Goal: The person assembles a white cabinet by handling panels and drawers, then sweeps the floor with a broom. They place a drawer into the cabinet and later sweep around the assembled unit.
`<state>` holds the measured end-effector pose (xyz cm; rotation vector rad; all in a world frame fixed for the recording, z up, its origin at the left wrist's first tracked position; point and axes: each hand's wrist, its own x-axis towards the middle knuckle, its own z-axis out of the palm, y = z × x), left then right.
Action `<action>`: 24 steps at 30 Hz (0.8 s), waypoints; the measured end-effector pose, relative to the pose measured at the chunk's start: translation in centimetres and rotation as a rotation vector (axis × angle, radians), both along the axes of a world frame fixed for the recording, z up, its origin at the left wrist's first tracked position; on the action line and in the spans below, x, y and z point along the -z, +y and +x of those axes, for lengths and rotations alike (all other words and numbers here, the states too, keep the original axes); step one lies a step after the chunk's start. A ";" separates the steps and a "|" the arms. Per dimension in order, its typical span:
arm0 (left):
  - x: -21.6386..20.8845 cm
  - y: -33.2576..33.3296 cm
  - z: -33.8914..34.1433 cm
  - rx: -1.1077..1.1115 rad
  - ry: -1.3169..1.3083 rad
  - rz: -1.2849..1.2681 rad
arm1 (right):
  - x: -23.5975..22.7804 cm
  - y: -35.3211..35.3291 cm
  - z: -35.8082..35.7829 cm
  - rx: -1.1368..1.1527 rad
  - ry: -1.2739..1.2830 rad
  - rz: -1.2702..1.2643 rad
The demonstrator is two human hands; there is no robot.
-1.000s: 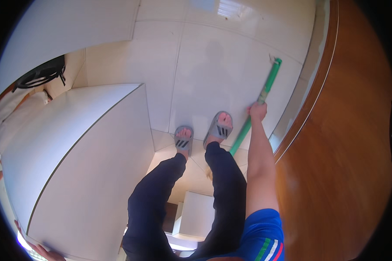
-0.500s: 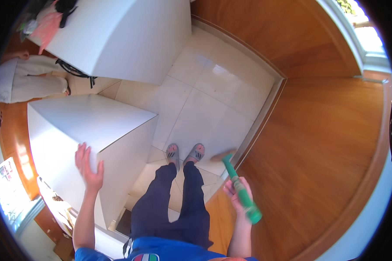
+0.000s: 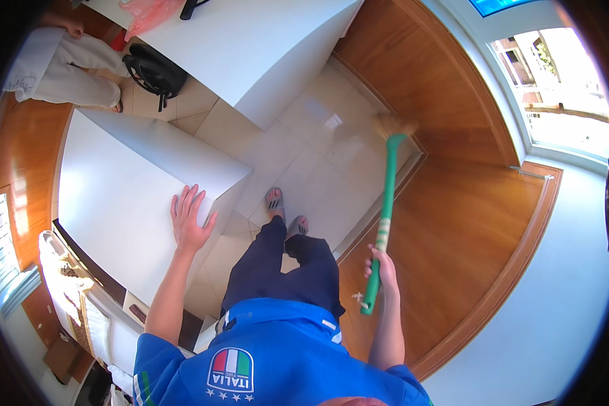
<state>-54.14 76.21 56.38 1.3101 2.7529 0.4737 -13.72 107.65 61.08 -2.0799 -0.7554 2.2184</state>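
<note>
So we're probably mid-sweep, can't tell what's done or left: right hand (image 3: 384, 268) grips the broom (image 3: 390, 183), bristles (image 3: 390, 126) near the floor's (image 3: 308, 159) far corner; left hand (image 3: 191, 223) splayed at the desk's (image 3: 122, 196) edge.

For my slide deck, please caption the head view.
The right hand grips a green-handled broom, the open left hand at a white cabinet.

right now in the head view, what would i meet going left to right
Another person's light trousers, left hand, left grey slide sandal, right grey slide sandal, green-handled broom in the right hand, bright window.
</note>
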 end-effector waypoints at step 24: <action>1.7 11.8 2.5 -0.233 0.100 -0.016 | 28.3 23.1 -8.1 -0.878 -0.322 0.385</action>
